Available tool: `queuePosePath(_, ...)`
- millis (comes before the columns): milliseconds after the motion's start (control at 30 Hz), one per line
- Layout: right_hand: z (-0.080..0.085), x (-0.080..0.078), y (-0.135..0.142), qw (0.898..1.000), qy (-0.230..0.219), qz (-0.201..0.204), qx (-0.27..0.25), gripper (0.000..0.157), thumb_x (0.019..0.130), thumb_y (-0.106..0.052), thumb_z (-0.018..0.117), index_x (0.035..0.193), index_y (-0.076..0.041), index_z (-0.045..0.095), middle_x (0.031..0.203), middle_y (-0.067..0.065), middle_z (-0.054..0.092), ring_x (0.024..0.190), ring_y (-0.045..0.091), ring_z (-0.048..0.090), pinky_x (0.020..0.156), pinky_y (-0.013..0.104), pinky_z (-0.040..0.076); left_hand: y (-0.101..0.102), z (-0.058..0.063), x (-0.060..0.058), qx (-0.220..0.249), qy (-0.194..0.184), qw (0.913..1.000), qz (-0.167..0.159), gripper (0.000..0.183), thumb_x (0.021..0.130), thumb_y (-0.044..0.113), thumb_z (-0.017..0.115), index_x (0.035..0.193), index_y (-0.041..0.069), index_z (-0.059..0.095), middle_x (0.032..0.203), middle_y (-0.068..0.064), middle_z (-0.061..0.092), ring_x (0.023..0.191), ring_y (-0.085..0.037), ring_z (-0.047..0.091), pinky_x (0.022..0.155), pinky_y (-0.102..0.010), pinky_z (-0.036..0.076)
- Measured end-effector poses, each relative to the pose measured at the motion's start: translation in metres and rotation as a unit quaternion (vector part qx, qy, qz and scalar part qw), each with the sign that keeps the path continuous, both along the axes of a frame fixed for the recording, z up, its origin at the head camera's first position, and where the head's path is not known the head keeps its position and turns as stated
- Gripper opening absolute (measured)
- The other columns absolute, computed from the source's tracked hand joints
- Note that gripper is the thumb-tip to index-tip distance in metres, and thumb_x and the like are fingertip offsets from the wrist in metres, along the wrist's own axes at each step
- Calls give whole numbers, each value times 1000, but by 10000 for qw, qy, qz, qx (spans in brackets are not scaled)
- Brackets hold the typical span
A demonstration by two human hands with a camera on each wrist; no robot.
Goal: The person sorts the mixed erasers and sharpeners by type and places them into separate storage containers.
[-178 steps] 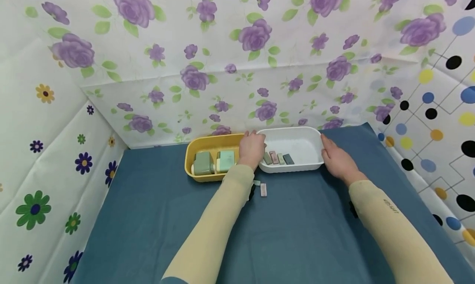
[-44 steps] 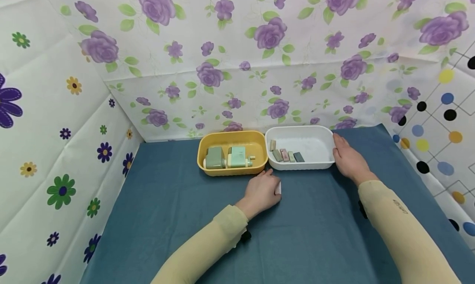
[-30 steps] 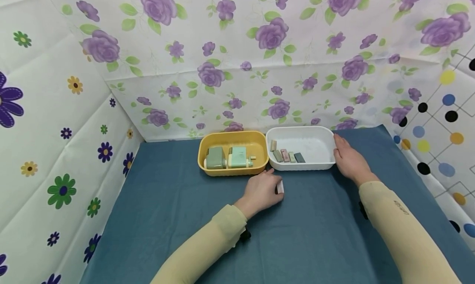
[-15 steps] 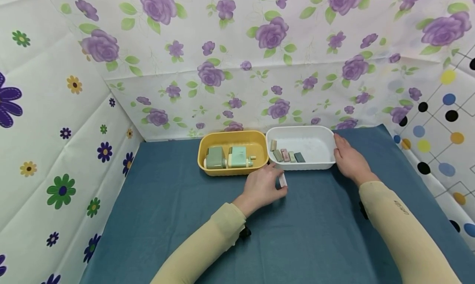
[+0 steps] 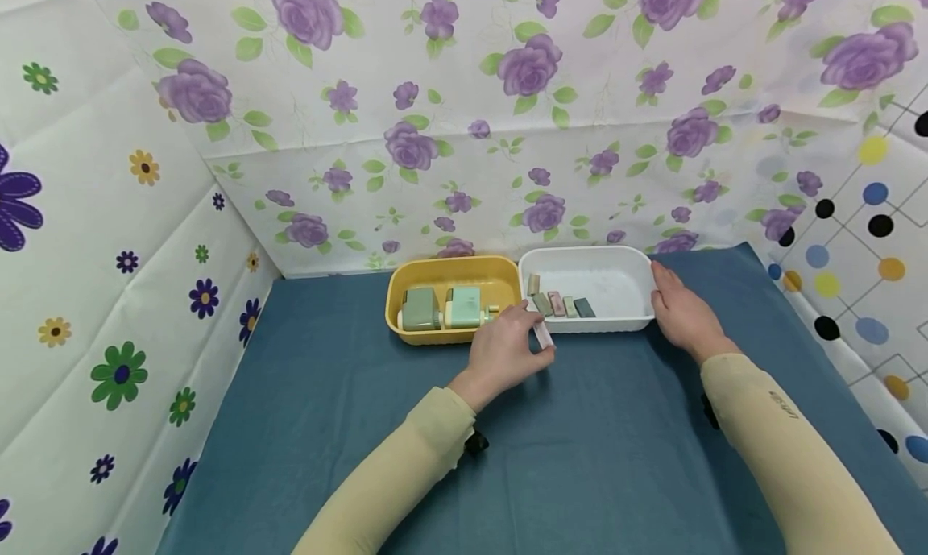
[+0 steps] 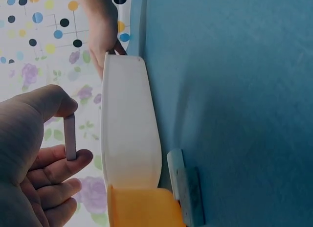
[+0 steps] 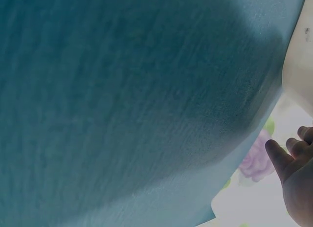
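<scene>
A small pale pink rectangular block (image 6: 70, 136) is pinched on end between the thumb and fingers of my left hand (image 5: 507, 349). That hand is at the near edge where the yellow bin (image 5: 500, 285) meets the white bin (image 5: 609, 285). Straight fingers of my right hand (image 5: 681, 309) rest against the white bin's right end. Several small pastel blocks, including a pink block (image 5: 557, 303) and a dark grey-blue block (image 5: 584, 308), lie at the white bin's left side. A pale teal block (image 6: 176, 168) and a darker one (image 6: 190, 197) are on the cloth beside the bins.
Two green boxy things, a darker one (image 5: 420, 308) and a mint one (image 5: 462, 306) with a knobbed end, lie in the yellow bin. Blue cloth (image 5: 326, 418) covers the table. A flower-printed sheet (image 5: 435, 176) rises close behind the bins.
My left hand, earlier between the bins, came down to the pale pink block on the cloth, pinched it and lifted it toward the bins. A tan block now shows in the white bin.
</scene>
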State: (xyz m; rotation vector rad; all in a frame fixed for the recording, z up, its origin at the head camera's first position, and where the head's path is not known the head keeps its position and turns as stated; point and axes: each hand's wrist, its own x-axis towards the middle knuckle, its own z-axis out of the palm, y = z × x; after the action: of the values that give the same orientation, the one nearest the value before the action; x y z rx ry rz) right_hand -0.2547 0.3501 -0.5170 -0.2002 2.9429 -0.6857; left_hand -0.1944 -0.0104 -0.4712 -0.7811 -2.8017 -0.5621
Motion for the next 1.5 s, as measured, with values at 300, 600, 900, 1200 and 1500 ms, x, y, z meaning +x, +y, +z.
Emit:
queuePosePath(300, 2, 0, 1, 10000, -48, -72, -40, 65, 118, -33, 21, 172, -8, -5, 176, 25, 4, 161, 49, 6, 126, 69, 14, -4, 8, -21, 120, 24, 9997, 189, 45, 93, 44, 80, 127, 14, 78, 132, -10, 73, 99, -21, 73, 68, -33, 61)
queuePosePath(600, 1, 2, -3, 9999, 40, -134, -49, 64, 118, -30, 24, 172, -7, -1, 176, 25, 8, 161, 48, 9, 126, 68, 14, 3, 10, -42, 342, -114, 9988, 336, 43, 94, 40, 81, 128, 14, 79, 119, -7, 75, 75, -14, 65, 54, -27, 50)
queuePosePath(900, -2, 2, -3, 9998, 91, -143, -79, 64, 118, -30, 24, 172, -7, 0, 177, 25, 8, 161, 47, 8, 126, 68, 14, 18, 8, -66, -179, -11, 9989, 442, 33, 94, 44, 79, 110, 16, 79, 91, 0, 68, 61, -13, 54, 48, -28, 42)
queuePosePath(1200, -4, 0, -1, 9996, 183, -185, -81, 63, 118, -29, 25, 173, -7, 1, 177, 24, 10, 161, 47, 10, 127, 67, 15, 29, 9, -80, -463, -72, 9979, 457, 31, 95, 41, 79, 80, 18, 64, 73, 1, 57, 63, -18, 58, 50, -32, 46)
queuePosePath(1500, -4, 0, -2, 9994, 256, -203, -148, 63, 118, -30, 25, 173, -8, 3, 177, 23, 11, 162, 46, 11, 127, 67, 16, 46, 7, -98, -1538, -68, 9870, 465, 9, 102, 22, 74, 100, 13, 76, 96, -1, 77, 138, -25, 59, 125, -41, 36)
